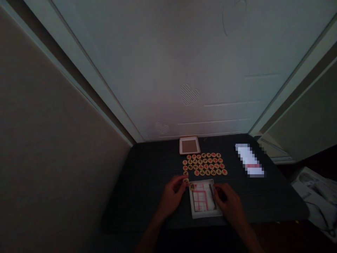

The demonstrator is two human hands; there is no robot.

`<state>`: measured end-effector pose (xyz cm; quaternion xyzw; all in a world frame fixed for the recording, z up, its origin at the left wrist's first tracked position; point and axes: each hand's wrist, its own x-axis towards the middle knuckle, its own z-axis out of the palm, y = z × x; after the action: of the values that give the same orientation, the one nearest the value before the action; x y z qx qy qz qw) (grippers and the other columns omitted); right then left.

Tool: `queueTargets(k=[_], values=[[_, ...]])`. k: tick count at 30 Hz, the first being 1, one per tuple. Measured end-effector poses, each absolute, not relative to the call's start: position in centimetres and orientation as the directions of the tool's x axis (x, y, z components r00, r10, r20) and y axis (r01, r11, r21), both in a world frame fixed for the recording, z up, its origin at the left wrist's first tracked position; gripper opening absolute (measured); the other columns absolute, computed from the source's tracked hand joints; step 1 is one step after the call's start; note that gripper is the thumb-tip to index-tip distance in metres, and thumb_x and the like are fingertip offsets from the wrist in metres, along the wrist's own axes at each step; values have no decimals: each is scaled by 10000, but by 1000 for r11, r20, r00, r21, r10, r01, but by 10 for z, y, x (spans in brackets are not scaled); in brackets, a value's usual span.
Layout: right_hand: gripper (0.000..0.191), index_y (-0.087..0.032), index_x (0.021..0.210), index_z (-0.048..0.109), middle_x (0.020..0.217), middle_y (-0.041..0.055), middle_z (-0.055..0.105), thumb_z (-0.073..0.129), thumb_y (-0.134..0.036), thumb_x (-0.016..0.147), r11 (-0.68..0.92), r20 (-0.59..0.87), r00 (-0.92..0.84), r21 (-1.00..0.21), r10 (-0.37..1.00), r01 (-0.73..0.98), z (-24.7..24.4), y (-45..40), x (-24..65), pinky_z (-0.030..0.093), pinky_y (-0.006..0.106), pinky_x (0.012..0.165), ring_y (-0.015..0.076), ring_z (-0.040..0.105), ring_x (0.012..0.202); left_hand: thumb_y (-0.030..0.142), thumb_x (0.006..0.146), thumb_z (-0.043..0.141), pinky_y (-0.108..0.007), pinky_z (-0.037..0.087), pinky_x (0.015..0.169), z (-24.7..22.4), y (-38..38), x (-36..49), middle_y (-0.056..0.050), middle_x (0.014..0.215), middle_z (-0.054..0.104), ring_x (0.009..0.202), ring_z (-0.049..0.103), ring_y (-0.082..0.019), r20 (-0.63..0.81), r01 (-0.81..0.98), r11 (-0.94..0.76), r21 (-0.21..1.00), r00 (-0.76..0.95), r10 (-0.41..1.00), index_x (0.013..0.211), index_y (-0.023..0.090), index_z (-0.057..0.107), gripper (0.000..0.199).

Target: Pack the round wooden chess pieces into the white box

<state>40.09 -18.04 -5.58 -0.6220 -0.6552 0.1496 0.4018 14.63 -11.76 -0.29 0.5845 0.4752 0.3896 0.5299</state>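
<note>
Between the thumb and fingers of my left hand [172, 195] is a round Chinese chess piece [186, 181], just off the upper left corner of a shallow white box [193, 212]. One xiangqi piece [192, 186] lies inside that corner, over a sheet with pink lines [201, 200]. My right hand [229, 200] is closed at the box's right edge, its fingertips against the rim. Beyond the box, several round pieces [207, 167] with red or black characters lie face up in rows on the dark table [142, 182].
Behind the rows sits a second shallow box or lid [189, 146] with a brown inside. A bright, pixelated rectangle [250, 160] lies at the table's right. A white panel [168, 70] with hearts rises at the back. A pale container [313, 196] stands beyond the right edge.
</note>
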Motion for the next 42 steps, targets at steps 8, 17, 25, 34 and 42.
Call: queueTargets(k=[8, 17, 25, 34, 42], values=[[180, -227, 1044, 687, 854, 39, 695, 565, -342, 981, 184, 345, 101, -701, 933, 689, -51, -181, 399, 551, 278, 689, 176, 679, 744, 361, 910, 697, -361, 590, 940, -2, -119, 148, -78, 1156, 731, 1067, 716, -236, -41, 128, 10, 992, 241, 970, 1119, 216, 733, 257], [185, -230, 1039, 694, 828, 35, 692, 566, -349, 979, 178, 346, 105, -691, 932, 700, -54, -180, 400, 554, 284, 685, 180, 678, 728, 373, 871, 751, -334, 610, 819, 3, -123, 151, -24, 941, 790, 871, 754, -218, 53, 358, -114, 927, 174, 983, 970, 237, 770, 169], [201, -226, 1059, 690, 835, 38, 692, 554, -353, 983, 192, 349, 96, -701, 932, 687, -54, -180, 400, 563, 277, 683, 174, 684, 725, 262, 987, 613, -319, 567, 945, 7, -130, 161, -18, 1123, 774, 1021, 725, -191, 234, 395, -437, 808, 465, 854, 1084, 271, 760, 177], [230, -224, 1057, 698, 833, 41, 696, 548, -384, 987, 194, 359, 101, -697, 928, 690, -52, -179, 400, 569, 280, 668, 175, 685, 705, 325, 986, 646, -435, 438, 938, 12, -123, 170, -12, 1023, 788, 990, 649, -245, 178, 605, -606, 517, 616, 767, 1025, 281, 736, 108], [234, -228, 1054, 695, 839, 45, 695, 537, -390, 991, 198, 354, 100, -711, 930, 674, -50, -180, 399, 571, 282, 681, 178, 681, 724, 281, 967, 663, -418, 412, 953, 7, -117, 172, -39, 1081, 707, 1067, 588, -245, 183, 662, -566, 492, 557, 810, 1050, 265, 732, 109]])
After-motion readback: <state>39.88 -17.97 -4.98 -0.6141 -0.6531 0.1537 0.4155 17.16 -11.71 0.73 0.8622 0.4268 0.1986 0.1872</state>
